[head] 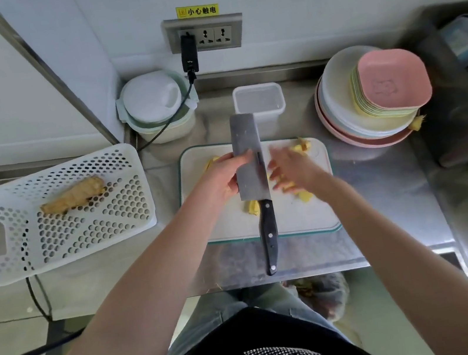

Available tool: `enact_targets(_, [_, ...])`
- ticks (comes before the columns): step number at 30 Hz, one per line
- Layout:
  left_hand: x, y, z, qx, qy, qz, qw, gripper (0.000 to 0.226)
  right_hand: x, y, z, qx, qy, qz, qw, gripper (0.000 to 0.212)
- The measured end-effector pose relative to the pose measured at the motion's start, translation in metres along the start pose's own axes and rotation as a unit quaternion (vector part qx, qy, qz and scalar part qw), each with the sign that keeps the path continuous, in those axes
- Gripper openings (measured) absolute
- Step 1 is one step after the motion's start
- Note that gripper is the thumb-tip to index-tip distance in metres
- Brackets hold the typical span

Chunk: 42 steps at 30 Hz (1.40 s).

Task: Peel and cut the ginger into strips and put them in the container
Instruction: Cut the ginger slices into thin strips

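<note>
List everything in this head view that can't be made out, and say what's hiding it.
- Ginger pieces on the cutting board: mostly covered by the cleaver and both hands, so their cut shape is unclear.
- Right hand: motion-blurred; whether it holds ginger is unclear.
- Left hand: fingers behind the blade, contact hidden.
- Clear container: contents too faint to judge.
- Items at the right edge: cut off and blurred.

The cleaver blade (248, 156) is hiding part of the left hand (226, 175) and some ginger pieces (252, 206); the right hand's fingers (280, 177) are blurring.
</note>
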<state>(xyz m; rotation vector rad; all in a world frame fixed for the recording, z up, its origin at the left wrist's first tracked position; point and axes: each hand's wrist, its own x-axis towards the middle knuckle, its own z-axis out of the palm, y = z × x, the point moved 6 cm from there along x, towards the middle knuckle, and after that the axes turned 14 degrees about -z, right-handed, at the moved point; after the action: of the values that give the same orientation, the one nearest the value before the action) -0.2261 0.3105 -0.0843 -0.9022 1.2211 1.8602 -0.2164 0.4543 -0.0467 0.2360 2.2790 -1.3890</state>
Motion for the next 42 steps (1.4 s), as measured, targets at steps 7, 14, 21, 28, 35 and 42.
enact_targets(7, [-0.008, 0.008, 0.01, 0.09, -0.025, 0.033, 0.995, 0.011, -0.028, 0.012, 0.032, 0.219, -0.003, -0.071, 0.973, 0.03])
enact_targets(14, [0.01, -0.008, -0.025, 0.407, 0.199, 0.179, 0.873, 0.025, -0.052, 0.055, -0.007, 0.075, 0.219, 0.006, 0.973, 0.021])
enact_targets(21, [0.024, -0.048, -0.007, 0.503, 0.225, 0.172, 0.817, 0.027, -0.051, 0.066, 0.037, -0.076, 0.178, 0.022, 0.981, 0.027])
enact_targets(28, [0.018, -0.054, -0.003, 0.455, 0.207, 0.167, 0.85, 0.011, -0.049, 0.069, 0.061, -0.125, 0.196, 0.044, 0.972, 0.02])
enact_targets(35, [0.012, -0.059, -0.008, 0.387, 0.173, 0.159, 0.891, 0.019, -0.046, 0.072, 0.069, -0.16, 0.178, 0.03, 0.97, 0.013])
enact_targets(42, [0.014, -0.055, -0.002, 0.34, 0.176, 0.137, 0.914, 0.017, -0.043, 0.071, 0.06, -0.193, 0.156, 0.013, 0.969, 0.019])
